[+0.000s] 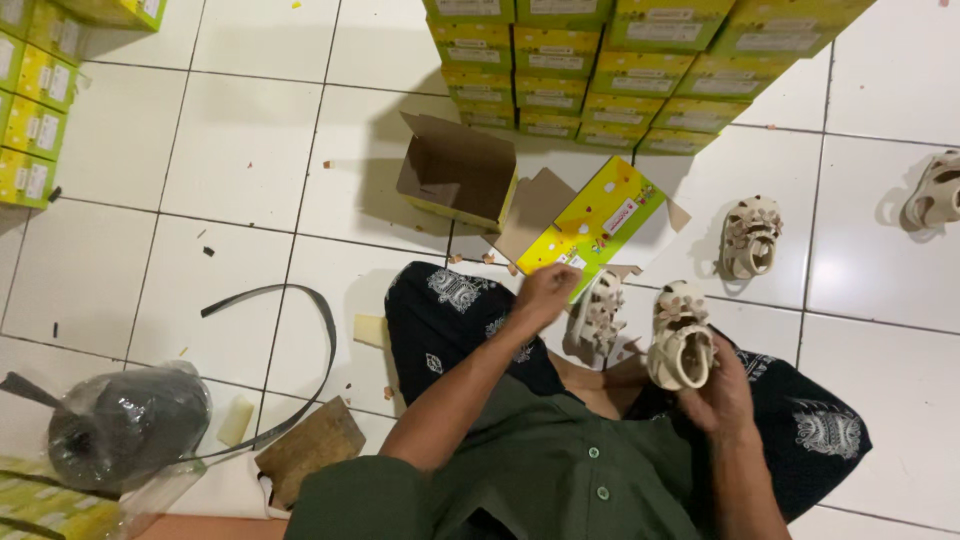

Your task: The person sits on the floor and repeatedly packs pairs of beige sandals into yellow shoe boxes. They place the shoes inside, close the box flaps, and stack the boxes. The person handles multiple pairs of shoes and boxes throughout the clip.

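Observation:
I sit on the white tiled floor with my legs crossed. My right hand [718, 395] grips a small cream child's sandal [681, 340] and holds it upright above my knee. My left hand [546, 293] reaches forward and is blurred, its fingers at the near edge of a yellow-green shoebox lid [600, 222] lying flat on the floor. A second cream sandal [598, 312] rests just right of that hand. An open yellow box [458, 172] stands behind the lid, showing its brown inside.
Another cream sandal [749, 237] stands on the tiles to the right, and one more [934, 192] at the right edge. Stacked yellow-green boxes [600, 70] fill the back and the left edge [30, 110]. A grey strap [318, 330], bagged dark roll [125, 425] and wood block [308, 448] lie left.

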{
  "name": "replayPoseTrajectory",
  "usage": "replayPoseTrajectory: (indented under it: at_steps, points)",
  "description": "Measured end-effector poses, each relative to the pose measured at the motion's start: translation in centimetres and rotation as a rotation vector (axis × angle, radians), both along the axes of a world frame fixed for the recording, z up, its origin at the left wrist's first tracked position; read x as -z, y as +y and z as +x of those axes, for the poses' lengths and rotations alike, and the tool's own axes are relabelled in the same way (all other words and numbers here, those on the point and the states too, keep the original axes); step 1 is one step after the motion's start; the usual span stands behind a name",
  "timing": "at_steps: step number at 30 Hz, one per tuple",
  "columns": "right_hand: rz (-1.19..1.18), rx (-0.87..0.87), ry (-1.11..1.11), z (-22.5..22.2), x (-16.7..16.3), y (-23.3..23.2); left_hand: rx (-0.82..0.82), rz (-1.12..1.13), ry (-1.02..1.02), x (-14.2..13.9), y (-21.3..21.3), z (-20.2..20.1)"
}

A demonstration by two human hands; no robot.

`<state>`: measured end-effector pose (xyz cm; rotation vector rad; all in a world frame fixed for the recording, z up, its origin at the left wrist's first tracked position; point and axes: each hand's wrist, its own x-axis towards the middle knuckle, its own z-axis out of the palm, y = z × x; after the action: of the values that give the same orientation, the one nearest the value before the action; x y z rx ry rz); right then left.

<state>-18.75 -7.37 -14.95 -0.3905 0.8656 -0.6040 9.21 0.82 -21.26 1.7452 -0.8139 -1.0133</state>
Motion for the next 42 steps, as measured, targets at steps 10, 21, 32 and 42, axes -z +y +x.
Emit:
replayPoseTrajectory:
  at_steps: [10,21,32,42]
  points:
    - [-0.252,-0.198,-0.002,5.6,-3.3,-1.5,-0.479,0.557,-0.447,-6.3,2.2,23.4]
    - [-0.877,-0.113,0.266,9.2,-9.3,-3.7,-0.364,0.161,-0.64,-5.8,-1.6,10.7]
    - [-1.946,-1.073,1.009,23.3,-5.9,-8.2,-0.286,0.141,-0.572,-4.2,-2.2,7.1]
    - [-1.728,-1.204,1.272,23.0,-3.2,-8.9,-0.249,-0.033,-0.645,-3.2,-1.8,7.2]
